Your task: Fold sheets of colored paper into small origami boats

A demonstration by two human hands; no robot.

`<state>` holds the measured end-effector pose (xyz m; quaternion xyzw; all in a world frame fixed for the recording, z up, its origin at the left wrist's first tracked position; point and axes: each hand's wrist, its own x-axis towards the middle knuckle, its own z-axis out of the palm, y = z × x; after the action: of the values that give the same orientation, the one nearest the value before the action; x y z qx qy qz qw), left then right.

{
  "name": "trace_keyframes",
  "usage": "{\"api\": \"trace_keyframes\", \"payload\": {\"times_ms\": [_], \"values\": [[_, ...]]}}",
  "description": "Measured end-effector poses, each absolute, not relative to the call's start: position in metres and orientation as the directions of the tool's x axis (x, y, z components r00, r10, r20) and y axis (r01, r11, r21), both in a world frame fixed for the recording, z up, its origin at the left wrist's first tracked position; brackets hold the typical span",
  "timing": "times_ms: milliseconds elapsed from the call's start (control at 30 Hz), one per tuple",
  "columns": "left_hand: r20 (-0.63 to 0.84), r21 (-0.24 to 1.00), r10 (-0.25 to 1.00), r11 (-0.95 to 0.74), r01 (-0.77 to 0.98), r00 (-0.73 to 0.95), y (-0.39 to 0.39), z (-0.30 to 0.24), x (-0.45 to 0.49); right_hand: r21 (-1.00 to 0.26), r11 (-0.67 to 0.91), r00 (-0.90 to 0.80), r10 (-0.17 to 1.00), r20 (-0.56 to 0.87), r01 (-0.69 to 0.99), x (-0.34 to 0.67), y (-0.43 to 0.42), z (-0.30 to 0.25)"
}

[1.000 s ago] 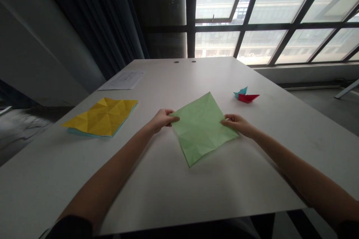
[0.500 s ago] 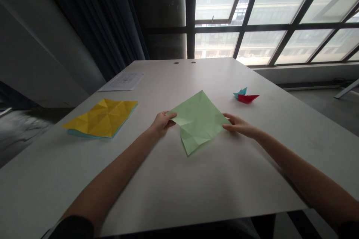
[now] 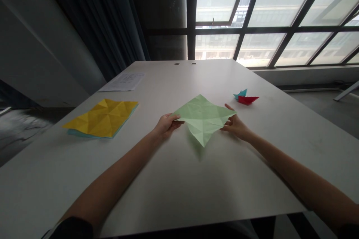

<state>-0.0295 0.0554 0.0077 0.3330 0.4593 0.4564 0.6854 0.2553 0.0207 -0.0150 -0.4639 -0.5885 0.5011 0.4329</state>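
A square sheet of light green origami paper, marked with crossing creases, is spread out between my hands just above the table. My left hand pinches its left corner, thumb on top and fingers beneath. At the right corner, my right hand holds the sheet between its fingers; one finger sticks up behind the edge and others are partly hidden underneath. The near corner droops toward me and casts a shadow on the tabletop.
On the left, a creased yellow sheet lies over light blue paper. Behind it is a printed white page. A red paper boat and a blue one sit on the white table at right.
The green sheet has turned and flattened, its near corner swinging right and lifting off the table. My left hand has moved slightly right; my right hand's fingers have shifted under its corner.
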Motion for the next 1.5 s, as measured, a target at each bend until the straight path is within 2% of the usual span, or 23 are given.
{"api": "trace_keyframes", "payload": {"times_ms": [167,300,400,533,633,733,933,1067,1167,1267,1400,1500], "values": [[-0.340,0.882,0.935,0.355,-0.311,0.102,0.056,0.005,-0.031,-0.942,0.274,-0.033,0.961,0.273,0.194,0.263,0.023,-0.015],[-0.342,0.872,0.936,0.349,-0.342,0.083,0.061,0.004,-0.035,-0.814,0.409,-0.143,0.912,0.385,0.413,0.276,0.029,-0.014],[-0.360,0.858,0.928,0.369,-0.358,0.093,0.063,0.005,-0.037,-0.753,0.447,-0.206,0.894,0.399,0.483,0.279,0.031,-0.014],[-0.408,0.821,0.903,0.428,-0.377,0.137,0.063,0.011,-0.039,-0.855,0.366,-0.114,0.930,0.349,0.368,0.278,0.033,-0.015],[-0.473,0.760,0.849,0.528,-0.379,0.235,0.059,0.017,-0.042,-0.958,0.223,-0.021,0.975,0.223,0.181,0.279,0.034,-0.014],[-0.483,0.701,0.797,0.600,-0.386,0.362,0.055,0.022,-0.042,-0.992,0.120,-0.021,0.993,0.119,0.046,0.279,0.034,-0.014],[-0.380,0.699,0.787,0.588,-0.407,0.486,0.052,0.016,-0.040,-0.995,0.076,-0.105,0.992,0.068,0.070,0.270,0.027,-0.011],[-0.238,0.766,0.806,0.498,-0.406,0.542,0.048,0.015,-0.038,-0.989,0.137,-0.053,0.990,0.133,0.064,0.262,0.024,-0.009],[-0.153,0.846,0.813,0.402,-0.350,0.562,0.043,0.014,-0.035,-0.982,0.181,0.010,0.984,0.181,-0.047,0.256,0.023,-0.007],[-0.157,0.910,0.851,0.322,-0.261,0.501,0.041,0.009,-0.030,-0.974,0.130,0.057,0.991,0.121,-0.187,0.248,0.021,-0.006],[-0.105,0.956,0.924,0.195,-0.219,0.367,0.039,0.001,-0.020,-0.958,0.022,0.028,1.000,0.015,-0.287,0.236,0.016,-0.006],[-0.011,0.972,0.942,0.089,-0.216,0.336,0.035,0.000,-0.013,-0.945,0.023,-0.036,0.999,0.037,-0.326,0.228,0.012,-0.008]]}}
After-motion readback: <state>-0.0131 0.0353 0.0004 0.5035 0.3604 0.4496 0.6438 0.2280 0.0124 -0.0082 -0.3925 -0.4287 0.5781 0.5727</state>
